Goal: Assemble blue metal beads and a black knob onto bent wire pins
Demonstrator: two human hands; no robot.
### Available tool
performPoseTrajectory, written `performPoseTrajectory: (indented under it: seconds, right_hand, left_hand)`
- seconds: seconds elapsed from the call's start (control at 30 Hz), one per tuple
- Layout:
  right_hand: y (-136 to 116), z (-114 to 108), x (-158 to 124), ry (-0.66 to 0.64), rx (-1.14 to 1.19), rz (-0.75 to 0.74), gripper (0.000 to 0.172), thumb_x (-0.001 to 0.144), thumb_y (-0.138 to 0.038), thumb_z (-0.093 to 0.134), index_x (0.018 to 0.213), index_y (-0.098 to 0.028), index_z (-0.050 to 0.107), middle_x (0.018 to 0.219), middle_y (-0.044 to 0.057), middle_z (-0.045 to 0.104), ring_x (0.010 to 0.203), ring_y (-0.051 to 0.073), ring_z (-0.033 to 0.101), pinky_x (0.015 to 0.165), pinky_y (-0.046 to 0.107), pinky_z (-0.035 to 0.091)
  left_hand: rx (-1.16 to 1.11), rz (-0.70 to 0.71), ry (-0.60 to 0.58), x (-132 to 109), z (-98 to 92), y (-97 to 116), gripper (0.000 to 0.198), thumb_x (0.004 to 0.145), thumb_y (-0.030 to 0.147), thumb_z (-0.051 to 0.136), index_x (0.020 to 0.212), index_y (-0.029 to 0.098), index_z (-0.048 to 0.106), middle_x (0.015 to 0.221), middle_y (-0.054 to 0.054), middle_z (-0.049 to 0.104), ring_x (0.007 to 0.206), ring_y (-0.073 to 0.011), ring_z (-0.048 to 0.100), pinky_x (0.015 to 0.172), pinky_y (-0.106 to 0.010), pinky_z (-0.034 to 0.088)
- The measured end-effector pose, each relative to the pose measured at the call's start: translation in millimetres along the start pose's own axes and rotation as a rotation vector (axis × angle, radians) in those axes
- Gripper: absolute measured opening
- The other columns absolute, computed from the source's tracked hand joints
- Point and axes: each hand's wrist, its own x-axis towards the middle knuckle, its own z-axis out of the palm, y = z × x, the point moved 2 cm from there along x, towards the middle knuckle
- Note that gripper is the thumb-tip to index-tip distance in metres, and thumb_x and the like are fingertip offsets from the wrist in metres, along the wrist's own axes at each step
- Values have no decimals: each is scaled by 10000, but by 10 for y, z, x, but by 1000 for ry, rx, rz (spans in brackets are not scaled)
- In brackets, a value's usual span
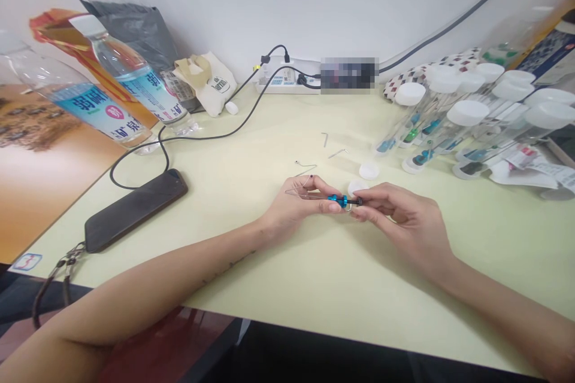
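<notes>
Between my two hands is a small blue metal fitting (338,200) with a black rod through it and a thin bent wire running off to the left. My left hand (303,200) pinches the blue part between thumb and fingers, and the wire crosses over this hand. At the other side, my right hand (399,215) grips the black knobbed end (359,201) with thumb and fingertips. A small metal loop hangs under the fitting. Just beyond the hands lie a bent wire (306,166), two L-shaped hex keys (325,139) and two round white caps (369,170).
Several clear tubes with white lids (467,114) and small coloured parts inside stand at the right. A phone (136,210) lies at the left, near a black cable (215,137). Water bottles (144,87), a cloth pouch (211,84) and a power strip (285,79) are at the back.
</notes>
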Motion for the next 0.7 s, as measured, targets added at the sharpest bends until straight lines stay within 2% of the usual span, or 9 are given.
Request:
performPoseTrajectory:
  seconds: [0.17,0.33,0.47,0.7]
  right_hand:
    - [-22,15,3,-42,163,168,192,819,-331,674,958,-208,625,765,8,696,662,140,685,630,271,596]
    - [-26,20,2,-62,246,235,181,832,-365,655,860,-199,590,637,-12,654,561,123,644,529,240,566]
    - [3,26,13,-127,281,299,236,867,-416,596,826,-183,586,631,-4,637,484,103,596,435,217,515]
    - [-21,43,33,-140,272,237,221,828,-382,652,934,-193,607,711,10,644,600,123,618,545,256,550]
  left_hand:
    - [72,21,2,-9,15,27,217,577,146,827,731,126,675,766,-4,708,748,-123,675,768,-274,537]
    - [112,21,-24,-18,20,32,222,575,141,827,744,138,682,782,-4,711,746,-109,665,746,-247,531]
    - [159,28,-34,-36,40,32,207,595,164,819,757,138,694,771,-9,701,752,-110,653,757,-253,523]
    - [147,30,18,2,-5,63,231,577,185,829,751,141,685,786,-17,707,783,-134,665,796,-287,521]
